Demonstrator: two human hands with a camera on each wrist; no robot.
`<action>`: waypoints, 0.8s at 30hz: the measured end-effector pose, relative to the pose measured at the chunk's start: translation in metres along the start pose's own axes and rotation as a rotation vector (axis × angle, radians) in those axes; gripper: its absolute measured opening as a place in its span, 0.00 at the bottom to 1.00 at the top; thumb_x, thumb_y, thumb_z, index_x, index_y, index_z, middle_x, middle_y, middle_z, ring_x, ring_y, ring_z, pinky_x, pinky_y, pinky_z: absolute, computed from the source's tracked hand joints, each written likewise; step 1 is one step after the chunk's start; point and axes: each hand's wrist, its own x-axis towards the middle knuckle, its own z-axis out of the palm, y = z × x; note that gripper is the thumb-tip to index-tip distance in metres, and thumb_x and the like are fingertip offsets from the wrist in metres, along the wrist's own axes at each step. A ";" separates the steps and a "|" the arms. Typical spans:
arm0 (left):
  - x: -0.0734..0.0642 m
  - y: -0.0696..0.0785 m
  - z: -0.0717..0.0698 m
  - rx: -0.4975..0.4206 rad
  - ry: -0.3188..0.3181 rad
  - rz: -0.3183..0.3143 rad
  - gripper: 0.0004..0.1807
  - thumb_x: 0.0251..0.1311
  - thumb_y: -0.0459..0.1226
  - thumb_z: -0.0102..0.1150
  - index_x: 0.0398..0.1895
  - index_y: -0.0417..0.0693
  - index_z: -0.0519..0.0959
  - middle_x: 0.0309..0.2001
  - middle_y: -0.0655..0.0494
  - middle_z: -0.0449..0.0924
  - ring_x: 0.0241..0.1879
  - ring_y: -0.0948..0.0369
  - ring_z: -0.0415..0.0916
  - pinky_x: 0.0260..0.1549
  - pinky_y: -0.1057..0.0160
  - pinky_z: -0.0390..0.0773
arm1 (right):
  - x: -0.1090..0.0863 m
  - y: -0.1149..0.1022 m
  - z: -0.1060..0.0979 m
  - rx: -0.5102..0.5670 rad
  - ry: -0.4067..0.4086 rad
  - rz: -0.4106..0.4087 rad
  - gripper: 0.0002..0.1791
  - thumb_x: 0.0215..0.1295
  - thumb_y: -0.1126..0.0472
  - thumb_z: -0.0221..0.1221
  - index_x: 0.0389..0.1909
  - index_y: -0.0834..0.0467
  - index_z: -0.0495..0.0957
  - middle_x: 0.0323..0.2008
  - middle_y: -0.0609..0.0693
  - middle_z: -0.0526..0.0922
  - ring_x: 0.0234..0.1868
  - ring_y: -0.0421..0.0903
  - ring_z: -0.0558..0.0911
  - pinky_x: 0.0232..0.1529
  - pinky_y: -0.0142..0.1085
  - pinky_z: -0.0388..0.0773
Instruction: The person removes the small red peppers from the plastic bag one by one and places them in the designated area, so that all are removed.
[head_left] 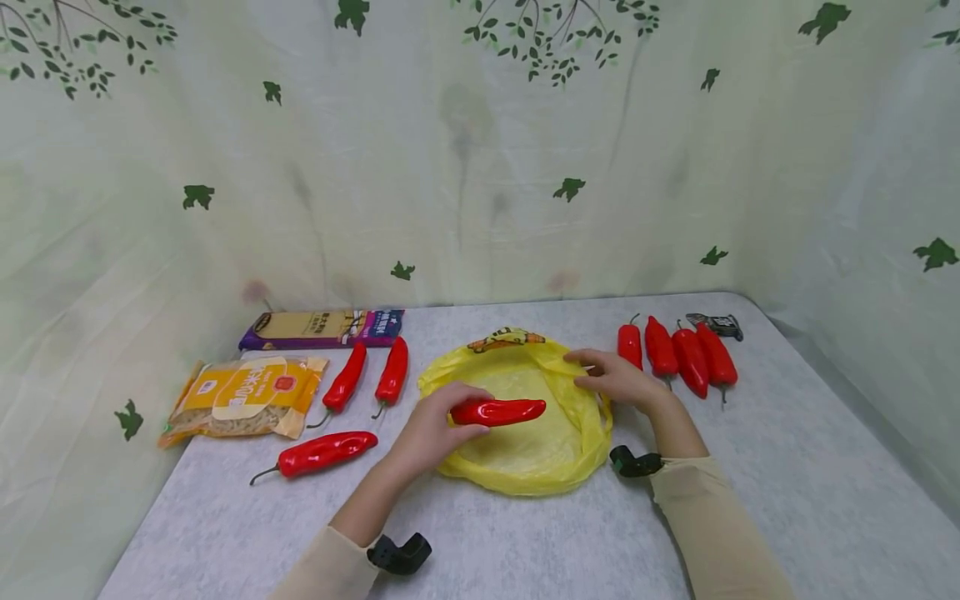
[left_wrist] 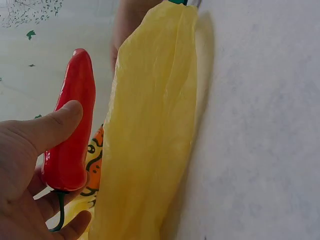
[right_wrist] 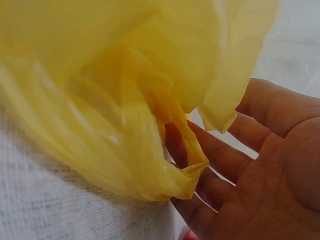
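My left hand (head_left: 431, 429) pinches a red chili pepper (head_left: 502, 412) between thumb and fingers, its tip pointing right. The pepper is over the mouth of a yellow plastic bag (head_left: 525, 479), which stands spread wide on the table. In the left wrist view, the pepper (left_wrist: 75, 120) has its green stem hanging down beside the fingers, with the bag's side (left_wrist: 150, 125) next to it. My right hand (head_left: 618, 379) is at the bag's right rim with its fingers extended. Close up in the right wrist view, those fingers (right_wrist: 220, 155) reach behind a loose bag handle (right_wrist: 185, 175).
Left of the bag lie three more red peppers (head_left: 327, 453), an orange food packet (head_left: 247, 396) and a long purple-and-tan package (head_left: 322, 329). Several red peppers (head_left: 690, 362) sit in a row at right, with a small black packet (head_left: 720, 325) behind them. A leaf-patterned curtain (head_left: 480, 167) encloses the table.
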 end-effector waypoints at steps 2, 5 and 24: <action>-0.005 -0.001 -0.002 0.004 0.009 -0.022 0.23 0.54 0.40 0.73 0.54 0.65 0.82 0.51 0.68 0.81 0.53 0.63 0.76 0.55 0.55 0.81 | 0.000 0.000 0.000 -0.002 0.001 0.001 0.31 0.66 0.52 0.62 0.70 0.46 0.69 0.70 0.55 0.70 0.65 0.57 0.72 0.59 0.48 0.81; -0.011 -0.004 -0.006 0.027 0.020 -0.057 0.23 0.52 0.41 0.74 0.53 0.68 0.82 0.50 0.69 0.81 0.52 0.64 0.76 0.54 0.56 0.81 | -0.001 0.000 0.000 -0.005 0.002 0.005 0.31 0.66 0.52 0.61 0.70 0.45 0.69 0.70 0.55 0.70 0.65 0.57 0.72 0.60 0.48 0.80; -0.047 -0.031 -0.044 0.071 0.075 -0.200 0.26 0.50 0.48 0.75 0.56 0.73 0.80 0.53 0.70 0.80 0.54 0.61 0.72 0.52 0.55 0.77 | 0.001 -0.001 0.000 -0.015 -0.009 0.002 0.30 0.67 0.52 0.61 0.70 0.45 0.68 0.71 0.55 0.69 0.65 0.56 0.73 0.61 0.48 0.80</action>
